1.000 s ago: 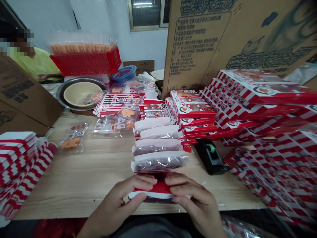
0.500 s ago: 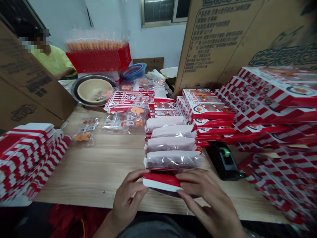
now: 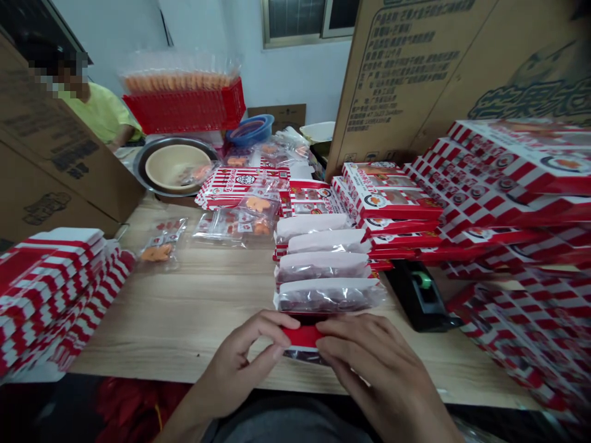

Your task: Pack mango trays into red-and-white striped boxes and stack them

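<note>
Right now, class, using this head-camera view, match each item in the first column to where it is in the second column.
Column 1
1. Black tape dispenser
2. Beige bowl
3. Red plastic crate
4. Red carton sleeve

Column 2
A. Held between the left hand and right hand
B. Inside a steel basin
C. Under a clear bag of orange pieces
D. On the wooden table, right of the clear packets

Right pairs: 1-D, 2-B, 3-C, 4-A
</note>
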`<state>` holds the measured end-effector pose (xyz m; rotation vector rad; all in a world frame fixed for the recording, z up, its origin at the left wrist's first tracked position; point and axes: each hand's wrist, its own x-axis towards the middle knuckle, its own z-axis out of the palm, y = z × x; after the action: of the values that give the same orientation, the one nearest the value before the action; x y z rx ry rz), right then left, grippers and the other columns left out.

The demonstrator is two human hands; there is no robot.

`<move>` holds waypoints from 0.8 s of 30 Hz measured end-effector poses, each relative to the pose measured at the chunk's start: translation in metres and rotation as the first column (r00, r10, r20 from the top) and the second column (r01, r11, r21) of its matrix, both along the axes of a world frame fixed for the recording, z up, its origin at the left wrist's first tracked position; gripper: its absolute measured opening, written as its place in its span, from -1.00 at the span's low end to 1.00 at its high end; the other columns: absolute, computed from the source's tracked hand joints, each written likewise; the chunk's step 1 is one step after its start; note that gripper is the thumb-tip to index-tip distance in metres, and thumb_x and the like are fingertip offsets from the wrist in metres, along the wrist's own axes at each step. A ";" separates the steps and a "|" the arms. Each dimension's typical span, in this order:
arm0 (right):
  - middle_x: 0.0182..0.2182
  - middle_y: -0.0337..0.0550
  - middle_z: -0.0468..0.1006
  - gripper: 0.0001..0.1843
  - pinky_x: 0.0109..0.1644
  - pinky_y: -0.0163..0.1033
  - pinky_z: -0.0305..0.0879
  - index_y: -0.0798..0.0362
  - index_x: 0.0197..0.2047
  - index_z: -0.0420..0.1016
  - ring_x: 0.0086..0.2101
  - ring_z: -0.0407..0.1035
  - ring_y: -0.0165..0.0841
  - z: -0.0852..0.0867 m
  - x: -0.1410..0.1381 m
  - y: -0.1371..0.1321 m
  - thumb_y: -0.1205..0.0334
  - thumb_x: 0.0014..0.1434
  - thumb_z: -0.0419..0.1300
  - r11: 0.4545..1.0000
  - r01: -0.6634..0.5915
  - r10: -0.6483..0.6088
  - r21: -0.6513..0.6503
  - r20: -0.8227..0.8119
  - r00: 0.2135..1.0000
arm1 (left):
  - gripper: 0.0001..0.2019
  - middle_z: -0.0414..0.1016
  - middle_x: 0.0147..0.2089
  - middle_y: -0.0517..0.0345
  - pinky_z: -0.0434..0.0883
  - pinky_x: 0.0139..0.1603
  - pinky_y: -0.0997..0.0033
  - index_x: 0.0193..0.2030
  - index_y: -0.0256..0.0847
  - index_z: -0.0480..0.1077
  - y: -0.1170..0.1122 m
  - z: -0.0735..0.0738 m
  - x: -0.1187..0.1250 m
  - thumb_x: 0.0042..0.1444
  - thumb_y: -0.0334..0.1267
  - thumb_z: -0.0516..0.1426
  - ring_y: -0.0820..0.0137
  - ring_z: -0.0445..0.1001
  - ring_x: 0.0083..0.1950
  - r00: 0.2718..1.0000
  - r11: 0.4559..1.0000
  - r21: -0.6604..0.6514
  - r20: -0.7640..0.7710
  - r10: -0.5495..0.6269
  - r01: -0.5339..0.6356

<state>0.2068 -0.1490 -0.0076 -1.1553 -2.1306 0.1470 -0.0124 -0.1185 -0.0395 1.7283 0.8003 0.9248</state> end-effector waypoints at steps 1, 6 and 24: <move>-0.21 -0.18 0.63 -0.85 -0.20 -0.18 0.34 -0.03 -0.19 0.50 -0.25 0.50 -0.31 0.000 0.000 0.000 0.36 0.17 0.17 1.000 0.008 -0.008 0.004 0.002 1.000 | -0.84 0.50 -0.02 0.03 0.41 0.05 0.36 -0.12 -0.14 0.39 0.001 -0.001 -0.001 0.20 -0.41 0.07 0.36 0.46 0.05 1.000 0.999 0.054 0.003 0.008 -0.008; -0.23 -0.24 0.64 -0.82 -0.11 -0.15 0.35 -0.10 -0.16 0.51 -0.21 0.49 -0.33 -0.004 0.005 0.008 0.33 0.19 0.18 0.996 -0.091 0.089 -0.012 -0.113 0.990 | -0.67 0.47 0.08 0.00 0.43 0.01 0.43 0.03 -0.08 0.32 0.007 -0.014 -0.006 0.15 -0.46 0.12 0.38 0.46 0.08 0.997 0.892 0.447 -0.071 -0.031 0.060; 0.00 -0.16 0.52 -0.68 0.01 -0.22 0.42 -0.20 -0.01 0.50 0.01 0.41 -0.29 -0.014 0.040 0.003 0.29 0.17 0.21 0.939 -0.152 0.067 -0.308 -0.269 0.961 | -0.76 0.50 0.02 -0.04 0.49 -0.13 0.46 -0.08 -0.07 0.31 0.007 -0.019 0.003 0.10 -0.23 0.19 0.32 0.55 -0.05 0.980 0.772 0.636 -0.170 0.108 0.025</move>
<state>0.2465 -0.1464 -0.0220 -1.1277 -1.9845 0.6874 -0.0099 -0.1117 -0.0582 2.4372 0.6910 1.1549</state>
